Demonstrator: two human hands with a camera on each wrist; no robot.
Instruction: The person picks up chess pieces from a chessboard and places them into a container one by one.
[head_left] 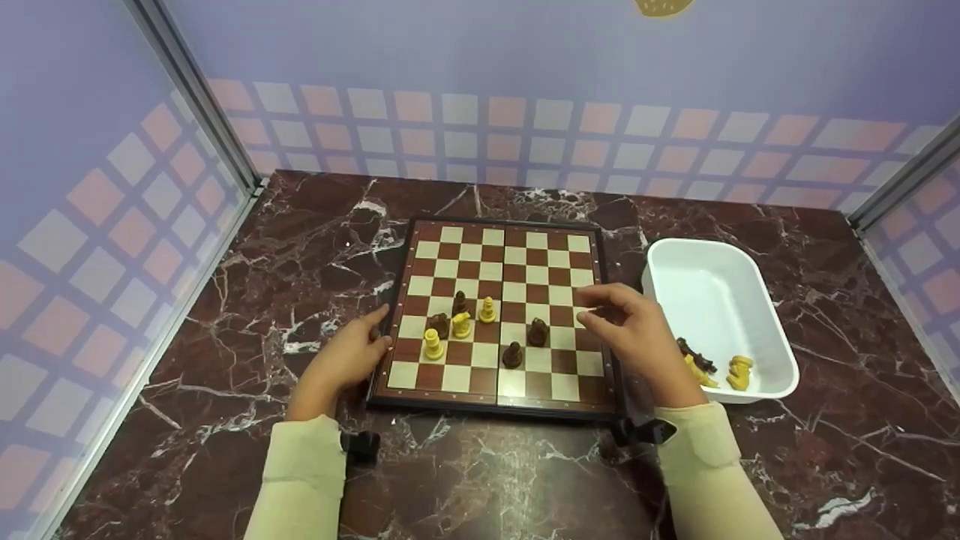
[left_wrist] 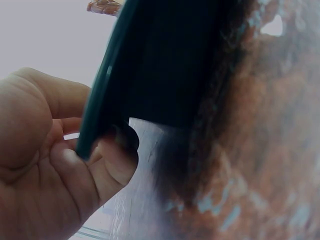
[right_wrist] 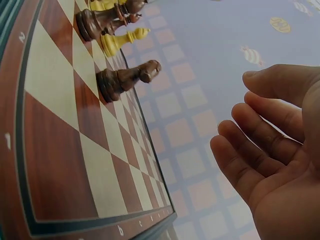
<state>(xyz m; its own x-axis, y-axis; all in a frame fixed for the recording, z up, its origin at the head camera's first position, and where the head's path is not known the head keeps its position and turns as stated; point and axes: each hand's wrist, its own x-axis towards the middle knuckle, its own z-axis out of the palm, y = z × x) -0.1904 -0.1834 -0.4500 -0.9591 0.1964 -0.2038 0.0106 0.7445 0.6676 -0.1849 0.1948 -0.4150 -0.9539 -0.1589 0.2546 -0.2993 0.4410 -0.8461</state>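
A chessboard (head_left: 517, 390) with brown and cream squares lies on the marble surface. My left hand (head_left: 349, 356) grips its left edge; in the left wrist view the fingers (left_wrist: 117, 165) curl under the dark rim (left_wrist: 102, 95). Over the right edge hovers my right hand (head_left: 634, 330), fingers loosely bent and nothing between them. Nearest to it on the board is a dark knight (head_left: 538, 331), with a dark pawn (head_left: 513, 355) nearby. Left of the fold stand a yellow rook (head_left: 433, 345), a yellow knight (head_left: 460, 325), a smaller yellow piece (head_left: 487, 310) and two dark pieces.
Right of the board stands a white plastic tub (head_left: 784, 360) with a yellow knight (head_left: 739, 373) and other yellow and dark pieces (head_left: 697, 356) lying inside. Tiled-pattern panels (head_left: 517, 127) wall off the back and both sides of the marble surface (head_left: 315, 247).
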